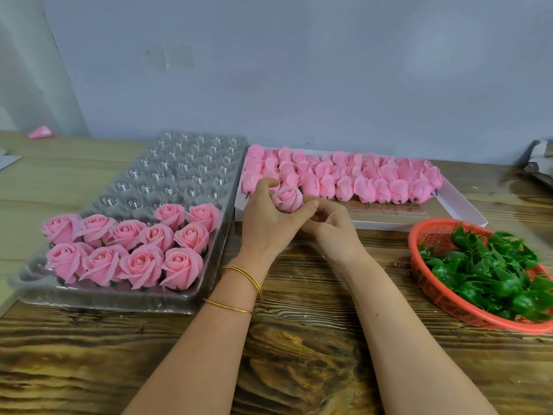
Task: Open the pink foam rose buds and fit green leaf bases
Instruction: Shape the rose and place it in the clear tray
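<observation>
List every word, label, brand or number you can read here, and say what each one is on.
No readable text anywhere.
Pale patch on the wall: too blurred to tell if it bears writing.
Clear tray, white box, red basket: no print shows.

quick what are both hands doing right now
The left hand holds the pink foam rose bud, fingers curled round it.
The right hand pinches the same bud at its lower right side.
</observation>
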### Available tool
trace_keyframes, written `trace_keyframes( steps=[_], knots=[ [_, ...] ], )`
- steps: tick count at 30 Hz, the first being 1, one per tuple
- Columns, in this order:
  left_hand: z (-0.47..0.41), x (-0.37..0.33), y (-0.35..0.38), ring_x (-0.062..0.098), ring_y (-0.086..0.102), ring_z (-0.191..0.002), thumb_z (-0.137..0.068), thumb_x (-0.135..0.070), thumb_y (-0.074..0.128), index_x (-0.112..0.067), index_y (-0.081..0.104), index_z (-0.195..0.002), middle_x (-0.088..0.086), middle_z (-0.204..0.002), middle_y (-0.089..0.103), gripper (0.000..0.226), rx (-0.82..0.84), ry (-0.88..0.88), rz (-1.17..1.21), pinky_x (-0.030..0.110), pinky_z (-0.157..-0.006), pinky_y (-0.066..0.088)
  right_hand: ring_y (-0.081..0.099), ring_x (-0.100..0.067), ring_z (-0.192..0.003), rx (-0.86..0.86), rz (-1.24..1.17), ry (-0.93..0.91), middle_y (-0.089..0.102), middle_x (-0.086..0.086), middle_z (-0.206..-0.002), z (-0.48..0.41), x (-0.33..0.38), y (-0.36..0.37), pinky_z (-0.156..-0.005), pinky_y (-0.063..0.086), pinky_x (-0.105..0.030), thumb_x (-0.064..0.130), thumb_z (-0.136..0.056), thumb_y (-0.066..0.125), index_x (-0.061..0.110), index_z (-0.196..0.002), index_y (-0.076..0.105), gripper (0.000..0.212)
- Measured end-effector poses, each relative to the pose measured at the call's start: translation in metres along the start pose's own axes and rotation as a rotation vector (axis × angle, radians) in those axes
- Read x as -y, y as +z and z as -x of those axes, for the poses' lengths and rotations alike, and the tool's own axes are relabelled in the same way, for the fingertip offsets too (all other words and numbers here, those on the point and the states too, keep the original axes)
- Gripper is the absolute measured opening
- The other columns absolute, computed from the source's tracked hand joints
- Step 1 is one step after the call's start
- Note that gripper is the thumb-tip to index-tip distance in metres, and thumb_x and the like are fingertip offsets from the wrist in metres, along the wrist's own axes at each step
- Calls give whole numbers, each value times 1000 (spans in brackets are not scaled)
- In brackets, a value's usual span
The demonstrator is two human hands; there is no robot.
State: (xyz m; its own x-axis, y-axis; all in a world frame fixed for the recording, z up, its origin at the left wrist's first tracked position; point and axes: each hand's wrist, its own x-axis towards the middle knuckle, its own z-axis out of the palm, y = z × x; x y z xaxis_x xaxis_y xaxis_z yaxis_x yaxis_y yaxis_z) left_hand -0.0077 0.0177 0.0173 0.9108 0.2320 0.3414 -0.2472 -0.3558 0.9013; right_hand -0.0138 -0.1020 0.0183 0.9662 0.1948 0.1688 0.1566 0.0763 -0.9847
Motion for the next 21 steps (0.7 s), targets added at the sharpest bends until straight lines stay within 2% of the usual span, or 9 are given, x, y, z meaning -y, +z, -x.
trace_keyframes(
  steps=[3, 4, 6, 8, 10, 13, 15, 18, 21],
  knots=[
    [4, -2, 1, 0, 55, -83, -71, -47, 78, -30, 48, -111, -23, -90, 51, 53, -5, 58, -104, 2, -64, 37, 69, -29, -96, -13, 116, -42, 71, -25, -103, -2, -2, 0, -88, 56, -45, -18, -84, 56, -7, -109, 66, 30],
    [5, -2, 1, 5, 57, -86, -73, -47, 76, -29, 49, -113, -21, -90, 52, 51, -12, 78, -131, 6, -67, 38, 67, -25, -94, -23, 153, -52, 70, -27, -103, -3, -4, 1, -87, 55, -41, -19, -83, 56, -8, -109, 66, 30],
    [5, -1, 0, 14, 58, -96, -78, -44, 72, -26, 51, -121, -14, -98, 54, 51, -17, 124, -194, 22, -76, 44, 64, -17, -89, -26, 221, -76, 70, -27, -102, -3, -6, 2, -81, 55, -32, -19, -82, 56, -9, -107, 66, 29],
    [5, -1, 0, 18, 58, -99, -83, -42, 67, -27, 50, -126, -9, -104, 55, 49, 6, 168, -251, 30, -78, 47, 64, -13, -85, -14, 251, -92, 71, -24, -99, -3, -7, 2, -76, 55, -23, -20, -81, 54, -6, -103, 67, 29],
    [6, -1, 0, 21, 57, -100, -88, -39, 61, -28, 49, -127, -4, -103, 58, 43, 41, 191, -306, 35, -79, 49, 64, -12, -84, 4, 267, -102, 71, -20, -95, -3, -8, 1, -77, 55, -24, -20, -81, 52, -3, -101, 68, 31],
    [7, -2, 2, 27, 53, -104, -92, -31, 54, -21, 55, -122, 5, -104, 59, 32, 51, 215, -403, 38, -79, 47, 62, -18, -86, 9, 324, -122, 70, -23, -94, -4, -9, 1, -84, 54, -46, -19, -83, 51, -4, -100, 68, 29],
    [7, -2, 2, 26, 53, -104, -94, -29, 50, -18, 58, -117, 5, -106, 58, 26, 62, 202, -451, 34, -74, 43, 63, -27, -85, 10, 349, -131, 68, -29, -95, -4, -9, 1, -84, 51, -53, -20, -83, 50, -6, -100, 68, 29],
    [8, -2, 1, 23, 52, -99, -96, -31, 46, -17, 59, -106, 4, -103, 56, 22, 82, 195, -516, 32, -68, 38, 65, -19, -86, 11, 364, -144, 71, -22, -95, -3, -8, 2, -83, 54, -43, -21, -81, 50, -2, -101, 70, 34],
    [8, -3, 1, 21, 51, -96, -96, -31, 45, -16, 60, -104, 3, -101, 54, 23, 91, 195, -536, 31, -67, 35, 65, -11, -84, 14, 364, -146, 73, -18, -95, -2, -7, 2, -80, 55, -30, -22, -80, 51, -1, -101, 71, 37]
  ],
)
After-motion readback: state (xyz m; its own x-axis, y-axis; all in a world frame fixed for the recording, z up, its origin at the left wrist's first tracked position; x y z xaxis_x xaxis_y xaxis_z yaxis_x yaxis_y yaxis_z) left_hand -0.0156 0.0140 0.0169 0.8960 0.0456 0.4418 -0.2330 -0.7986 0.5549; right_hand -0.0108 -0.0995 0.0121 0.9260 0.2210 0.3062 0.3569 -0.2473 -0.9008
